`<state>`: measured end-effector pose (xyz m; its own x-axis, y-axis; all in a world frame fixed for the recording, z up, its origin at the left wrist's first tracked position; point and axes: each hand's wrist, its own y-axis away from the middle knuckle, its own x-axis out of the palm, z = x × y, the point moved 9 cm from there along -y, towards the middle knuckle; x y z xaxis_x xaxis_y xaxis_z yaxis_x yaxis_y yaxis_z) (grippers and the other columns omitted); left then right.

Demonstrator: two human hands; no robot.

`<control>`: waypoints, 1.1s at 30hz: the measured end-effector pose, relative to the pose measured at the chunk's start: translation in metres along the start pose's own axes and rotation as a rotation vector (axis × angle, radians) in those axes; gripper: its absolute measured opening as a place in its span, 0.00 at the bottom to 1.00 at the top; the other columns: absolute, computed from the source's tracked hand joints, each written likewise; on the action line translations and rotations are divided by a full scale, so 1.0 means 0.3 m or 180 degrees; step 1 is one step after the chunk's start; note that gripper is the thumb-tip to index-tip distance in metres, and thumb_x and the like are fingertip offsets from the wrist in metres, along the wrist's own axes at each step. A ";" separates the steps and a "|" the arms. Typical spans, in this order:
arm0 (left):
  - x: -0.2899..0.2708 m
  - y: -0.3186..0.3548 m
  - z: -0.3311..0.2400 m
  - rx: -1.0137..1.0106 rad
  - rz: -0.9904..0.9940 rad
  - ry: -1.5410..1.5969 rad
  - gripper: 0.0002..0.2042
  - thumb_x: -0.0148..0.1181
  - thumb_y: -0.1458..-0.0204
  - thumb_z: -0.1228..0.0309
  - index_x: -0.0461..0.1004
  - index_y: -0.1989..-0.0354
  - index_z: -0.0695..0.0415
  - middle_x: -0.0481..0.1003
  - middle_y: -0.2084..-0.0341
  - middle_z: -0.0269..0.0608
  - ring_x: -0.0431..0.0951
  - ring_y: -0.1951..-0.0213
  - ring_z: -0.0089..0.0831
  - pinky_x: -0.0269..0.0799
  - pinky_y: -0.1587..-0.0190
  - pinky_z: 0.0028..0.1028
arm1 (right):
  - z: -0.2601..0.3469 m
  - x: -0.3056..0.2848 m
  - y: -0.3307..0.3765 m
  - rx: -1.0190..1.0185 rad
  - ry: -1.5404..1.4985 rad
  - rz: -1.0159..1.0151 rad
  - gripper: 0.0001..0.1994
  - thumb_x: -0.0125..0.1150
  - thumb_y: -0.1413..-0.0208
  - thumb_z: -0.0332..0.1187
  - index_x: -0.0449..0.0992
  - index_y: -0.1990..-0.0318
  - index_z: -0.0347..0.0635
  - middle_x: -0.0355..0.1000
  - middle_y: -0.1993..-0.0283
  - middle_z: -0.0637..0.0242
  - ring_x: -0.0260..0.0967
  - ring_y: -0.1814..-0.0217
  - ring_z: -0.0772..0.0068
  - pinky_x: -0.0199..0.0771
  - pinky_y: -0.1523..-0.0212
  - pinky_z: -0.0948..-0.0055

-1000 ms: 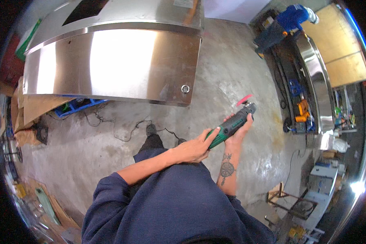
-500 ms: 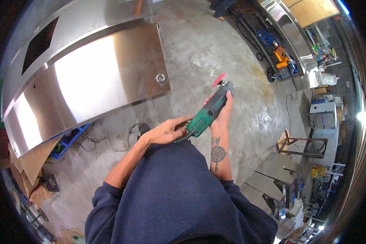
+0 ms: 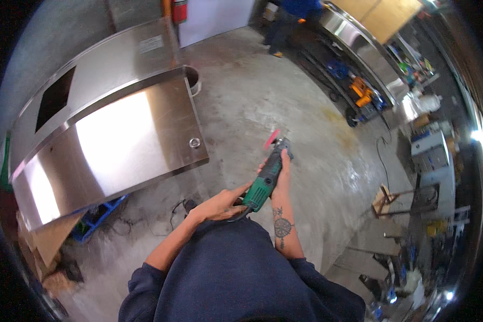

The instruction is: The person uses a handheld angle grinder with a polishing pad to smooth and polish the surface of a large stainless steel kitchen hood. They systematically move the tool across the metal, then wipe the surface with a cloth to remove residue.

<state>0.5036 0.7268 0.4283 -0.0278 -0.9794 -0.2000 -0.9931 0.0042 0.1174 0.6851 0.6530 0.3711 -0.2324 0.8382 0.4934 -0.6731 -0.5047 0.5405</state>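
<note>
A green and black angle grinder [image 3: 263, 187] slants up and away in front of my body. At its far end, a thin pink disc [image 3: 272, 139] is tilted and apart from any surface. My right hand [image 3: 283, 174] wraps around the dark front part of the body from the right side. At the rear end, my left hand [image 3: 220, 205] holds the green housing with bent fingers, close to where the black cord [image 3: 242, 216] comes out. The fingertips of the left hand are partly hidden by the tool.
A large shiny stainless steel panel [image 3: 169, 115] stands at the left, with a blue crate [image 3: 97, 219] beneath it. A person [image 3: 287, 27] stands at the far side, near a low cart holding orange tools [image 3: 361, 91]. Metal sheets [image 3: 371, 244] lie at the lower right; a cord [image 3: 382, 153] trails over the floor.
The view has tilted up, showing more of the far wall and the person. The grinder sits lower and slightly further left in the picture. Both hands keep the same hold.
</note>
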 end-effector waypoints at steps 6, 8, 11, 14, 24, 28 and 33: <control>0.020 0.060 0.024 -0.0022 -0.0250 0.0226 0.38 0.63 0.33 0.67 0.52 0.18 0.58 0.82 0.50 0.66 0.86 0.50 0.53 0.77 0.44 0.45 | -0.002 0.085 0.022 -0.0318 0.0379 0.0072 0.30 0.66 0.37 0.63 0.75 0.53 0.40 0.77 0.65 0.60 0.78 0.68 0.62 0.85 0.67 0.60; 0.042 0.085 0.037 0.0094 -0.0409 0.0419 0.39 0.64 0.34 0.68 0.52 0.18 0.59 0.82 0.48 0.63 0.85 0.48 0.49 0.78 0.43 0.43 | -0.011 0.093 0.004 -0.0365 0.0546 0.0291 0.28 0.65 0.35 0.63 0.74 0.52 0.43 0.74 0.65 0.64 0.76 0.69 0.65 0.82 0.67 0.62; 0.105 0.123 0.031 0.0137 -0.0877 0.0676 0.41 0.66 0.36 0.69 0.51 0.17 0.61 0.82 0.48 0.57 0.83 0.48 0.40 0.77 0.44 0.40 | -0.031 0.141 0.056 -0.0309 0.1069 0.0558 0.28 0.58 0.32 0.65 0.73 0.53 0.47 0.72 0.63 0.68 0.70 0.69 0.71 0.74 0.67 0.65; 0.178 0.149 0.089 0.0143 -0.1238 0.1018 0.42 0.67 0.37 0.71 0.51 0.17 0.64 0.82 0.49 0.54 0.80 0.52 0.34 0.77 0.48 0.37 | -0.083 0.150 0.054 -0.0149 0.1186 0.0988 0.32 0.56 0.32 0.66 0.73 0.43 0.44 0.74 0.60 0.65 0.70 0.66 0.70 0.75 0.66 0.62; 0.243 0.388 0.247 0.0774 -0.2818 0.2102 0.42 0.62 0.37 0.72 0.49 0.16 0.63 0.78 0.50 0.40 0.72 0.61 0.25 0.72 0.61 0.30 | -0.425 0.566 0.220 0.0854 0.1159 0.2795 0.31 0.59 0.31 0.63 0.72 0.40 0.43 0.75 0.57 0.63 0.73 0.61 0.67 0.80 0.63 0.65; 0.241 0.476 0.160 0.1106 -0.2709 0.2592 0.44 0.60 0.38 0.75 0.46 0.14 0.59 0.77 0.45 0.38 0.70 0.61 0.21 0.70 0.63 0.25 | -0.505 0.632 0.198 0.1207 0.1086 0.3081 0.32 0.60 0.31 0.63 0.70 0.38 0.42 0.75 0.55 0.61 0.75 0.60 0.66 0.83 0.62 0.66; 0.223 0.389 0.222 0.1343 -0.2549 0.2504 0.45 0.56 0.39 0.78 0.42 0.13 0.57 0.76 0.40 0.38 0.69 0.63 0.21 0.70 0.63 0.24 | -0.487 0.611 0.112 0.1377 0.0948 0.3067 0.33 0.59 0.31 0.63 0.70 0.37 0.42 0.76 0.54 0.60 0.77 0.59 0.65 0.85 0.62 0.66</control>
<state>0.3782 0.6753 0.3637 0.5464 -0.5885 0.5959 -0.6597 -0.7408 -0.1267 0.5172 0.8199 0.3802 -0.7282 0.0401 0.6842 0.1717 -0.9558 0.2388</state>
